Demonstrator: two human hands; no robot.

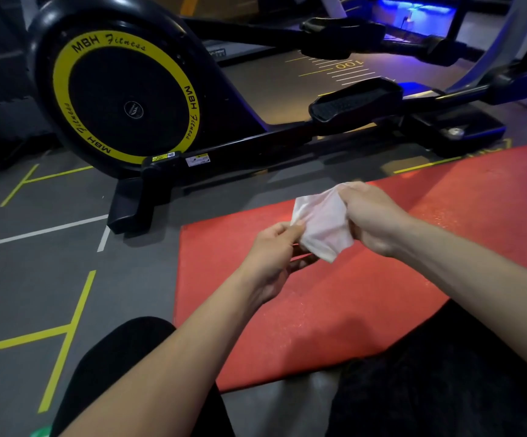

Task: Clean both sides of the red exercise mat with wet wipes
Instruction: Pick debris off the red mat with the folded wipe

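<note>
Overhead, both hands stretch a thin white wet wipe point(322, 227) above the red exercise mat point(382, 263).
Left hand point(274, 253) pinches its near-left corner; right hand point(372, 219) curls round the far edge. Grainy, rectangular, the mat lies flat on the grey floor point(35, 272), its long axis running toward the far right. Beyond it, the black elliptical trainer point(123, 89) reads "MBH Fitness".

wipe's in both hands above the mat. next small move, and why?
Probably lower the wet wipe onto the red mat and start a stroke. The left hand pinches one edge and the right hand grips the other, so the wipe looks partly spread but hangs above the mat, not touching it. Glistening specks nearer the right arm suggest that part is already wet.
</note>
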